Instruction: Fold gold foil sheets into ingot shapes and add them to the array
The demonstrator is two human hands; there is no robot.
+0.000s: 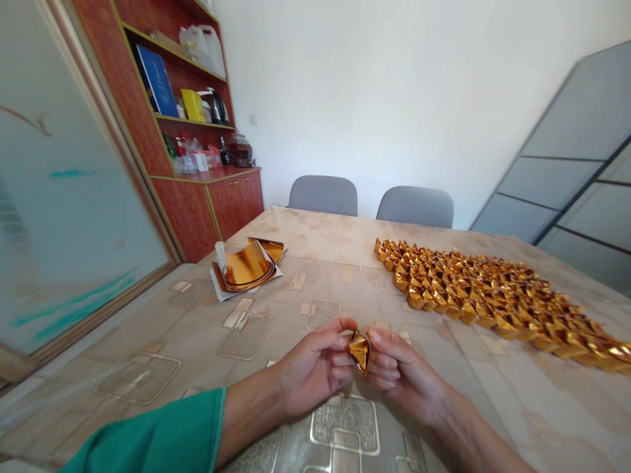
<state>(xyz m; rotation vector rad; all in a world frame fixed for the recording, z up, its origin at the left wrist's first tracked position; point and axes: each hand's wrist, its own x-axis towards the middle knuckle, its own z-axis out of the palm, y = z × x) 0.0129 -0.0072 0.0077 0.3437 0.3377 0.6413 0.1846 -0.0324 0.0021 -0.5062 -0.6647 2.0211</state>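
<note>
Between my two hands, above the near part of the table, is a small folded gold foil paper ingot (359, 351). My left hand (320, 364) grips its left side with curled fingers and thumb. From the right, my right hand (401, 364) pinches the opposite edge, its other fingers curled under. On the right of the table lie many similar folded gold paper ingots (468, 289), packed in rows. At the left sits a loose stack of flat gold foil sheets (246, 266) with white paper edges, curling upward.
A patterned cloth covers the table (305, 263). Two grey chairs (323, 195) stand at its far side. Back left is a red-brown cabinet (207, 190) with bottles, a kettle and a blue folder on its shelves. A frosted glass door (73, 197) is at the left.
</note>
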